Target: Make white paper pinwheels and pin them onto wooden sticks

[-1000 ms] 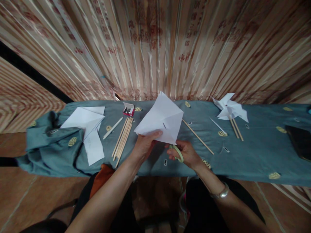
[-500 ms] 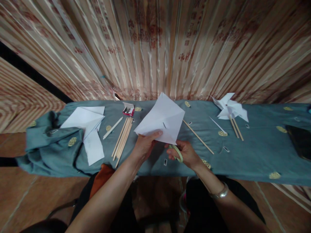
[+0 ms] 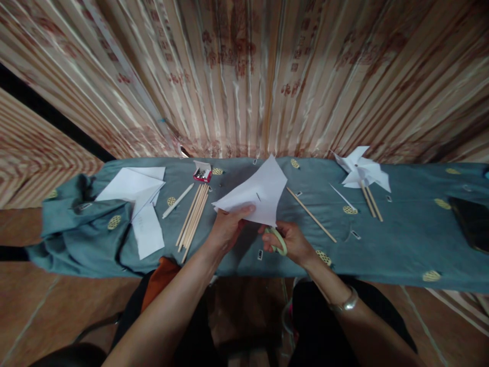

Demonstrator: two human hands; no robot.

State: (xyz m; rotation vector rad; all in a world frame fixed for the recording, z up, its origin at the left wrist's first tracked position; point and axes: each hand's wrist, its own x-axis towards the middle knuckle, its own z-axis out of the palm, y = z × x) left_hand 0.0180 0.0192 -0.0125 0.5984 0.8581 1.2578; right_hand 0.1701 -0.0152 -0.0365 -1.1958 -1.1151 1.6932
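A white sheet of paper with a short dark mark near its middle is raised over the table. My left hand grips its lower left edge, thumb on top. In my right hand are scissors with pale green handles, held at the paper's lower right corner. The blades are mostly hidden by the paper and fingers, so how far they stand apart does not show.
Left lie paper sheets, a white pen, several wooden sticks and a small red box. Rightward are a single stick, a thin white pointed piece, a paper pinwheel and a dark phone-like object.
The paper has tilted and bent, its far corner shifting right and towards me. Both hands have stayed nearly in place, still holding the paper and the scissors.
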